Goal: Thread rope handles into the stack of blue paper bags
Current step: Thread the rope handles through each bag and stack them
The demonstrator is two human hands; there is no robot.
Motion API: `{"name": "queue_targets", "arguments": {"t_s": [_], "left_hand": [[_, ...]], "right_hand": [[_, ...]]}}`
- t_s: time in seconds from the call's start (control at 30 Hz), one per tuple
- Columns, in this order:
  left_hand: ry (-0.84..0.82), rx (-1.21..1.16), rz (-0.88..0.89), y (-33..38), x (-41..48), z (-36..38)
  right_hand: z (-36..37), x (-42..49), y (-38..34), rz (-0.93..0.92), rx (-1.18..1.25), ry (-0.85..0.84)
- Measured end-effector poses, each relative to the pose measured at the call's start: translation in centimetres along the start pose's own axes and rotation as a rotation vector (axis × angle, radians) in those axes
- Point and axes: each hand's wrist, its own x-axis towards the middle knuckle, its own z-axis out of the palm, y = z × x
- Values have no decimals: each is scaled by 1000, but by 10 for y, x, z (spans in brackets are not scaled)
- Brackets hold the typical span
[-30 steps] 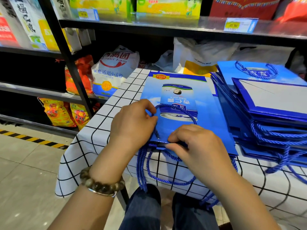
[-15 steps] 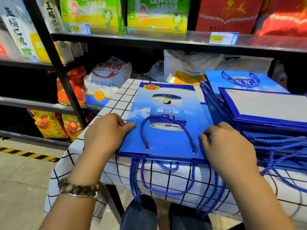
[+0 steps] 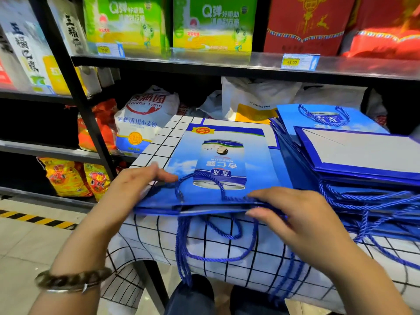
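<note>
**Blue paper bag (image 3: 227, 169) held at the near edge of the desk**

We see the bag lying flat in the middle of the frame, on top of at least one more like it. They rest on a desk (image 3: 156, 144) covered with a white cloth checked in black. A blue rope handle (image 3: 200, 185) is threaded through the bag's upper face and lies looped on it. More rope handles (image 3: 216, 248) hang over the desk's near edge towards the bottom of the frame.

Our left hand (image 3: 136, 189) sits at the bag's left edge, its fingers (image 3: 166, 177) nearly straight with the tips lying on the paper. The thumb is hidden from us. Our right hand (image 3: 302, 221) pinches the bag's near edge towards its right corner, with fingers on top and thumb (image 3: 252, 212) beneath. A beaded bracelet (image 3: 72, 280) circles the left wrist.

At the right of the frame, just beside the bag, rises a tall stack of bags (image 3: 354, 153) with its handles spilling forward. Behind the desk stand shelves (image 3: 204, 64) carrying a white flour sack (image 3: 145, 119) and green boxes (image 3: 211, 23).
</note>
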Motion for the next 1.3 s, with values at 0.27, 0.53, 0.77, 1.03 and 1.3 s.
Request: {"name": "queue_targets", "arguments": {"t_s": [0.27, 0.53, 0.77, 1.03, 1.3], "left_hand": [[115, -16, 319, 17, 2, -14], [457, -172, 582, 67, 27, -19], [406, -216, 583, 123, 42, -21], [144, 92, 472, 145, 55, 44], [-2, -60, 304, 173, 126, 191]], "right_hand": [[-55, 47, -26, 16, 387, 369], [-91, 92, -4, 141, 1052, 376], [-41, 90, -7, 339, 901, 274], [-121, 70, 36, 449, 731, 291], [-190, 73, 154, 641, 161, 352]]}}
